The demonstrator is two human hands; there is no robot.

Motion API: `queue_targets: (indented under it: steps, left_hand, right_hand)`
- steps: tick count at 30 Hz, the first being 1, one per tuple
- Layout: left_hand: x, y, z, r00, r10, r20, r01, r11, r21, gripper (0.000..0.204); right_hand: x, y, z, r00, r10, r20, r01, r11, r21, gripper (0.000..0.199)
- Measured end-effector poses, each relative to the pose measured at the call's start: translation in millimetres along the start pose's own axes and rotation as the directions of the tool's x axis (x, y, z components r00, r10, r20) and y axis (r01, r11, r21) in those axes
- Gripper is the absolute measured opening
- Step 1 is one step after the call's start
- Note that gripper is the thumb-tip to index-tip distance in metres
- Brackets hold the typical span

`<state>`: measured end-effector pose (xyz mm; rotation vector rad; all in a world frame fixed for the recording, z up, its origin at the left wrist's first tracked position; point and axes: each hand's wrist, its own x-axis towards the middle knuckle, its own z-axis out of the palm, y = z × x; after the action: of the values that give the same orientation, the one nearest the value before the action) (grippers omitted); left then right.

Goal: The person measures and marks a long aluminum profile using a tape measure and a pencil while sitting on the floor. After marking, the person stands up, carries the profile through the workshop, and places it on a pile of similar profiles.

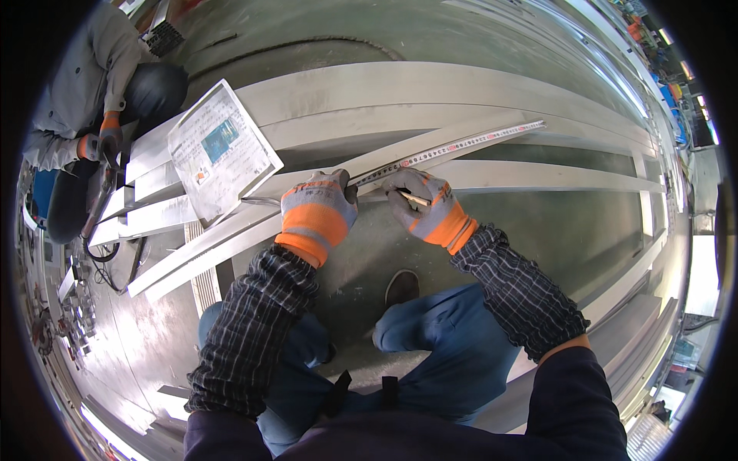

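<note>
My left hand [317, 215], in a grey and orange work glove, is closed at the near end of a tape measure [469, 144]; the case is hidden in the fist. The pale blade runs out to the right along a long metal bar [419, 147]. Just right of it, my right hand [427, 207], in a matching glove, is closed round a thin pencil-like stick [416, 199], its fingertips beside the blade. A framed printed sheet [219, 146] lies across the bars, left of my left hand.
Several long metal profiles [338, 91] extend left to right in front of me. At the far left a co-worker [96, 84] in grey, with orange-cuffed gloves, bends over the profile ends. A dark cable [100, 261] hangs there. More profiles [623, 330] lie at the lower right.
</note>
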<state>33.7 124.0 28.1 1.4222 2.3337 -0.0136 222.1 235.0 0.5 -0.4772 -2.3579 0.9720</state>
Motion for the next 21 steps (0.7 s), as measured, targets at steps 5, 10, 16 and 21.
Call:
queue_targets:
  steps: [5,10,16,21]
  left_hand:
    - [0.0,-1.1,-0.6,1.000,0.010,-0.008,-0.010,1.000,-0.008,0.039]
    - [-1.8,-1.5,2.3,1.000,0.003,-0.022,-0.003,1.000,-0.009,0.039]
    - [-1.2,-1.8,3.7,1.000,0.004,-0.030,-0.004,1.000,-0.006,0.040]
    - [-2.0,-0.4,-2.1,1.000,-0.003,0.000,0.003,1.000,0.001,0.041]
  right_hand:
    - [-2.7,-0.9,5.5,0.998,0.061,0.016,-0.061,0.997,0.043,0.016]
    - [-1.4,-2.1,13.6,0.998,-0.059,0.003,0.059,0.997,0.041,0.017]
    - [-0.8,-0.6,18.3,0.999,-0.038,0.014,0.039,0.999,-0.024,0.017]
    - [0.3,-0.4,19.4,0.999,-0.050,0.007,0.051,0.997,-0.066,0.017]
